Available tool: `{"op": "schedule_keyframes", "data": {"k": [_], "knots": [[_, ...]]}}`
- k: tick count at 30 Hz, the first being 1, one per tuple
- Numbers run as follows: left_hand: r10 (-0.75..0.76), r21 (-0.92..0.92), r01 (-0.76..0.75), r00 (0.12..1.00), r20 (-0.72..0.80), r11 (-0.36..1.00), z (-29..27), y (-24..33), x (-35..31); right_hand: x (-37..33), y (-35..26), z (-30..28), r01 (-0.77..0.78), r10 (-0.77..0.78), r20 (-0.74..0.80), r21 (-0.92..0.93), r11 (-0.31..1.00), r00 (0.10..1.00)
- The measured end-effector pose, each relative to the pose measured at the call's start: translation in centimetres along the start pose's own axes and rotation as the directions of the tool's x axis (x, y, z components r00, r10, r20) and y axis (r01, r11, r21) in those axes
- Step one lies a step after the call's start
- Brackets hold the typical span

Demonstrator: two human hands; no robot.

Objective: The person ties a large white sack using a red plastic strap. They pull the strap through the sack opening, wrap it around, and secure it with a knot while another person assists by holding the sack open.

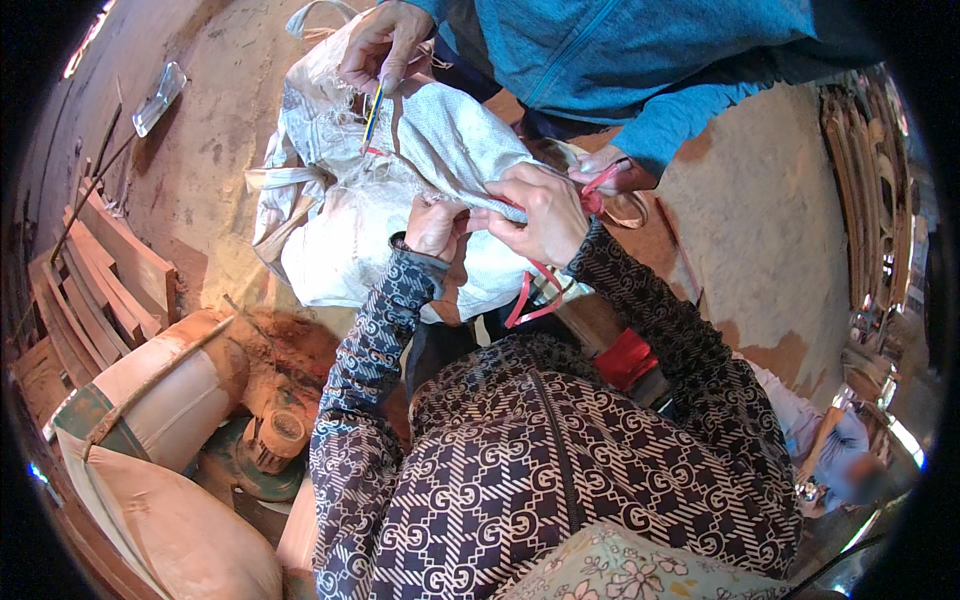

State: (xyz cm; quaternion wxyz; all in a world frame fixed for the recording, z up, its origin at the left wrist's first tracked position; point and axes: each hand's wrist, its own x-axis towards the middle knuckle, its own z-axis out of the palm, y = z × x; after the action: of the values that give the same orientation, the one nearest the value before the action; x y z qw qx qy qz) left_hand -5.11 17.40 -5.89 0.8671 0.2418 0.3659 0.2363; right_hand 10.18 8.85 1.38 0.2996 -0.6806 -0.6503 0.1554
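A white woven sack [345, 245] with frayed patches lies bunched in front of me. My left hand [435, 228] is closed on the sack's near edge, its fingertips pinching the fabric. Just to the right, my right hand [543, 212] is closed over a fold of the same sack. A red plastic strap [540, 290] hangs in a loop below my right hand. Across from me, a co-worker's hand [390, 45] holds a thin yellow-and-blue pointed tool [374, 115] against the sack, near a short red strand. The co-worker's other hand [618, 172] grips more red strap.
Wooden boards [105, 275] are stacked at the left. Stuffed pale sacks [165, 510] and a dusty, rust-coloured machine part [278, 432] are at the lower left. More timber [860, 190] stands along the right. Another person [835, 445] is at the lower right.
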Motion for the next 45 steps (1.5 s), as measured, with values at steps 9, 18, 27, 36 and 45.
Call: {"op": "schedule_keyframes", "data": {"k": [9,18,27,36,45], "knots": [[0.054,-0.054,-0.056,0.998,-0.034,0.997,-1.0,-1.3,0.1,-0.1,-0.4,0.2,-0.035,0.035,-0.007,0.075,0.997,0.999],[0.079,-0.129,-0.088,0.994,-0.069,0.988,-1.4,-2.2,-0.6,0.6,-0.4,0.0,-0.194,0.178,0.082,0.256,0.947,0.981],[0.052,-0.178,-0.061,0.997,-0.054,0.982,-2.1,-2.5,-0.7,1.9,-0.4,1.8,-0.006,0.008,0.019,-0.104,0.995,1.0],[0.054,-0.196,-0.068,0.996,-0.074,0.978,-0.9,-2.0,-0.6,2.2,0.1,2.6,-0.017,0.023,0.031,-0.195,0.981,0.999],[0.007,-0.181,-0.015,0.999,-0.044,0.983,-0.6,-1.3,1.1,3.0,-0.1,1.9,-0.118,0.105,-0.078,-0.184,0.976,0.991]]}}
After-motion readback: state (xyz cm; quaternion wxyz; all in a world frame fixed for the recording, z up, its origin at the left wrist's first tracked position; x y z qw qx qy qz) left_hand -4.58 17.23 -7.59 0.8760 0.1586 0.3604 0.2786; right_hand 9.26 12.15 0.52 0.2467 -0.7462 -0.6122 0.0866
